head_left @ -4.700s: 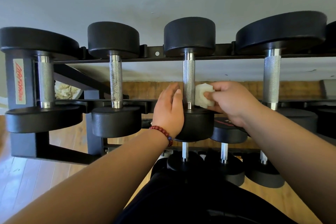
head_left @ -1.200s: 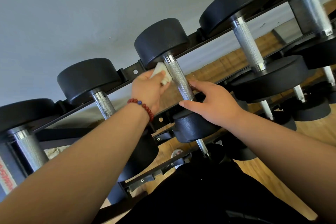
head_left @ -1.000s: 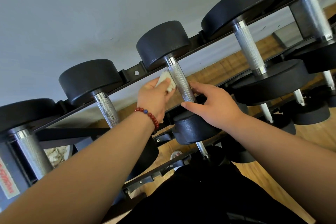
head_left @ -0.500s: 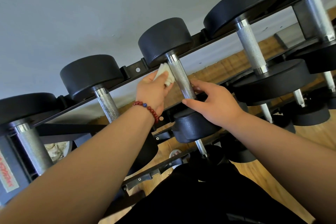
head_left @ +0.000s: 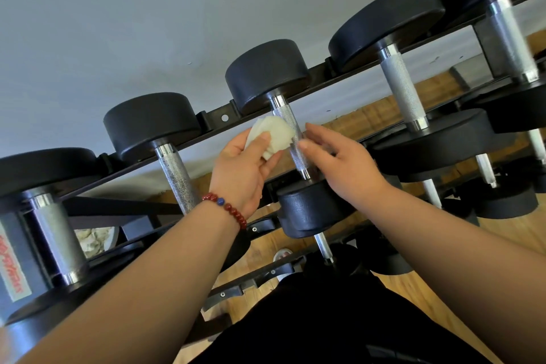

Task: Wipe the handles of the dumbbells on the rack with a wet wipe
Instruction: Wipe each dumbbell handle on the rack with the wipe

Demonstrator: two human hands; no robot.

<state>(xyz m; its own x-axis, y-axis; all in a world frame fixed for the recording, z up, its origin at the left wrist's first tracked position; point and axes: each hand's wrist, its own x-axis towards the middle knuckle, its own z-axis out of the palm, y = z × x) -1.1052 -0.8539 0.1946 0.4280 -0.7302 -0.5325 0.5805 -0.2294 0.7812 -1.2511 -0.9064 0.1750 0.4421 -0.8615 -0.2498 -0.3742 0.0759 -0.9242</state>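
Observation:
Several black dumbbells lie across the top rails of a black rack [head_left: 322,69]. My left hand [head_left: 243,170], with a red bead bracelet at the wrist, pinches a crumpled white wet wipe [head_left: 273,134] just left of the knurled chrome handle [head_left: 292,139] of the middle dumbbell. The wipe sits beside the handle's upper half. My right hand [head_left: 344,161] reaches in from the right with fingers extended, fingertips touching the handle's right side. The near head [head_left: 310,207] of this dumbbell sits below both hands.
Neighbouring dumbbell handles stand to the left [head_left: 180,179] and right [head_left: 403,89]. Lower rack tiers hold smaller dumbbells [head_left: 487,174]. A grey wall is behind the rack and wooden floor [head_left: 526,233] lies below. A red-lettered label [head_left: 13,269] is on the rack's left post.
The wipe passed from my right hand to my left over the earlier frames. In the last half second my left hand slid the wipe slightly down and off the handle; my right fingers straightened.

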